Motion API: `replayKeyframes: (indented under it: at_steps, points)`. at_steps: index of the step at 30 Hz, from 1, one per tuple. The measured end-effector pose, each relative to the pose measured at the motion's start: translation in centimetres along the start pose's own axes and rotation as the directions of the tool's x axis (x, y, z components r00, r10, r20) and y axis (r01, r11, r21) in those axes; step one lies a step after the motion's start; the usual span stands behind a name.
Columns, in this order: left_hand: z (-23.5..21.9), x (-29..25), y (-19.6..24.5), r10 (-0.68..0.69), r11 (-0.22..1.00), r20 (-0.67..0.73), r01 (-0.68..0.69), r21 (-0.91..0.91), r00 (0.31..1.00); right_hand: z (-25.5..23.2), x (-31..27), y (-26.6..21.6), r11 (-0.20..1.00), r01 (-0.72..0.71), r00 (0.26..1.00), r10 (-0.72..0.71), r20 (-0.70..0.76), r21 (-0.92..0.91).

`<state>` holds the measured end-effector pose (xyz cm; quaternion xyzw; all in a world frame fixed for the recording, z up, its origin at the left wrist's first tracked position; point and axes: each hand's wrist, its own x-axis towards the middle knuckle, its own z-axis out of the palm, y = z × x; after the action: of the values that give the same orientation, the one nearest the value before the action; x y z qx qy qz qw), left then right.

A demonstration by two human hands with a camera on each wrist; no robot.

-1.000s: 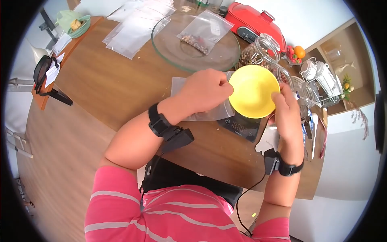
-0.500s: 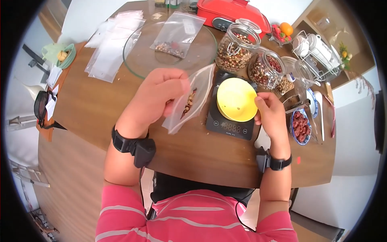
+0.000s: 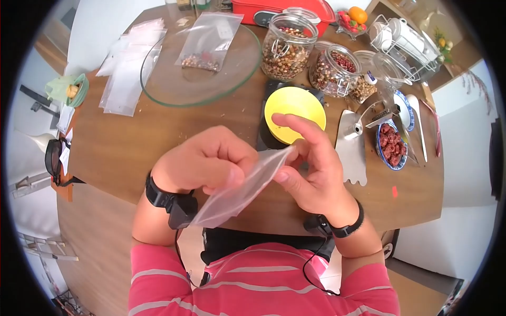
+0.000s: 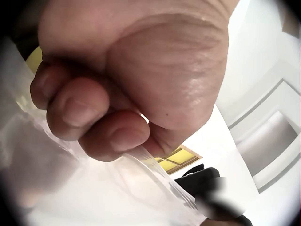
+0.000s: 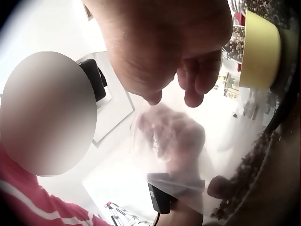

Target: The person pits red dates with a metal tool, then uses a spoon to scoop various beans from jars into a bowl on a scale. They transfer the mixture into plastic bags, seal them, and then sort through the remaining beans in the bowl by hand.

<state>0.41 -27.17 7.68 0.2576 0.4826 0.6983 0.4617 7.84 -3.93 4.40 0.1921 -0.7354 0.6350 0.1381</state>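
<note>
Left hand (image 3: 205, 160) and right hand (image 3: 308, 168), fingers curled, pinch 1 clear bag (image 3: 237, 192) between them.

A wooden counter (image 3: 158, 131) carries a yellow bowl (image 3: 294, 107) on a black scale (image 3: 263, 141). Behind it stand two glass jars of beans (image 3: 287, 47) (image 3: 337, 70). To the left, a glass plate (image 3: 174, 87) holds a filled bag (image 3: 208, 39). To the right sit a metal scoop (image 3: 352, 150) and a dish of red fruit (image 3: 392, 147).

left hand (image 3: 208, 160): grip curled, pinching | right hand (image 3: 311, 168): thumb pinching, index finger extended
</note>
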Motion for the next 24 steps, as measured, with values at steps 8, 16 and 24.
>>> replayKeyframes:
  at_steps: [8,16,24]
  points:
    - [3.3,-1.6,3.0,0.118,0.900,-0.304,0.027,0.435,0.945,-0.7,-0.6,-0.3,0.984,-0.060,0.998,0.063,-0.016,0.170]
    - [12.8,-2.4,4.2,0.516,-0.151,-0.127,0.236,0.960,0.847,0.5,-1.7,-1.1,0.971,0.237,0.970,-0.238,-0.054,-0.022]
    - [14.5,-1.8,3.5,0.518,-0.306,-0.013,0.200,0.931,0.855,0.2,-2.3,-1.1,0.884,0.466,0.883,-0.467,-0.044,-0.031]
